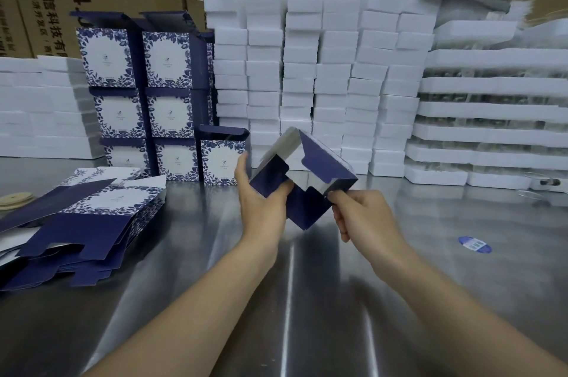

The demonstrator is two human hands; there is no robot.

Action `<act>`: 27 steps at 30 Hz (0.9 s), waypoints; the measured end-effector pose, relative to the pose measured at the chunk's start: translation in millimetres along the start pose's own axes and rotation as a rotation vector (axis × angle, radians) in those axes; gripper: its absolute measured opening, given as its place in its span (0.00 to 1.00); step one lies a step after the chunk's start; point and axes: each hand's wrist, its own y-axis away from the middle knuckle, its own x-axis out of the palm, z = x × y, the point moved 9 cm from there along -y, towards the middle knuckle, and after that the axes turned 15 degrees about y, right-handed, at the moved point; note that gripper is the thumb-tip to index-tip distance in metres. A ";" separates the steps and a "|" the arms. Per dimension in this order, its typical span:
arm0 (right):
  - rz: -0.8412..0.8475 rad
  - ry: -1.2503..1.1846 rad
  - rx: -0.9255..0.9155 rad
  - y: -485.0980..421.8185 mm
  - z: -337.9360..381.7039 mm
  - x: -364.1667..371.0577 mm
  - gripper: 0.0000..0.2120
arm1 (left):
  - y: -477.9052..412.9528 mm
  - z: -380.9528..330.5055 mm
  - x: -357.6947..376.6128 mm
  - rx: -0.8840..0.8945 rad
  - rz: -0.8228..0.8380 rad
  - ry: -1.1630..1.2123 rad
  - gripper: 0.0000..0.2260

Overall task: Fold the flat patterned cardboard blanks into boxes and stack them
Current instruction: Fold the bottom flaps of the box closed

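navy half-folded box (pixel 319 158) between grips, left grip (pixel 261 201) clasping its flap (pixel 270 180), right grip (pixel 365 210) seemingly pinching an edge

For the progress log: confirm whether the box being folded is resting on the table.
No: the left hand and right hand hold the half-folded box in the air above the steel table.

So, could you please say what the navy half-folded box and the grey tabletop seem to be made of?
The navy half-folded box: thin printed cardboard, matt outside, silvery inside; flaps crease sharply. The grey tabletop: probably brushed stainless steel, given streaky reflections.
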 end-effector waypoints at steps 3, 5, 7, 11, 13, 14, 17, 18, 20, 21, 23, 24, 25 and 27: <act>-0.048 0.127 -0.079 2.0 5.5 -1.7 0.22 | -1.2 2.6 0.1 0.015 0.010 -0.024 0.23; -0.076 0.220 -0.128 5.6 9.3 -2.9 0.22 | -1.9 9.0 2.2 -0.039 0.028 0.022 0.18; -0.073 0.246 -0.131 6.7 7.1 -1.4 0.23 | -0.8 17.2 6.0 -0.137 0.037 0.080 0.14; -0.111 0.144 -0.120 1.5 1.4 -6.3 0.17 | 2.2 30.4 4.7 -0.274 -0.006 0.111 0.08; -0.125 0.045 -0.082 -1.9 -3.4 -11.1 0.11 | 1.0 31.9 -2.5 -0.281 -0.049 0.055 0.09; -0.122 -0.004 -0.050 -3.1 -6.6 -12.6 0.08 | -0.1 31.9 -4.7 -0.283 -0.062 0.037 0.11; -0.139 -0.039 0.006 -5.2 -12.5 -16.3 0.04 | -0.8 28.1 -5.8 -0.281 -0.077 -0.001 0.12; -0.148 -0.006 0.001 -4.6 -10.7 -17.3 0.05 | -0.6 27.4 -5.7 -0.279 -0.075 -0.019 0.12; -0.158 0.057 -0.017 -5.6 -8.9 -19.1 0.05 | -0.4 26.9 -4.8 -0.281 -0.062 -0.066 0.13; -0.161 0.069 -0.022 -6.2 -8.3 -19.8 0.03 | -0.6 28.2 -4.4 -0.290 -0.057 -0.081 0.15; -0.171 0.083 -0.009 -8.1 -11.3 -20.7 0.03 | 0.0 31.9 -3.0 -0.321 -0.032 -0.078 0.18; -0.180 0.086 -0.007 -8.6 -12.0 -21.1 0.08 | 0.4 34.3 -2.1 -0.336 -0.008 -0.084 0.20; -0.187 0.086 -0.016 -8.3 -11.5 -21.4 0.13 | 1.3 36.9 -0.3 -0.347 0.023 -0.097 0.22; -0.214 0.073 -0.078 -6.3 -5.1 -23.5 0.22 | 2.8 42.4 4.5 -0.363 0.097 -0.125 0.24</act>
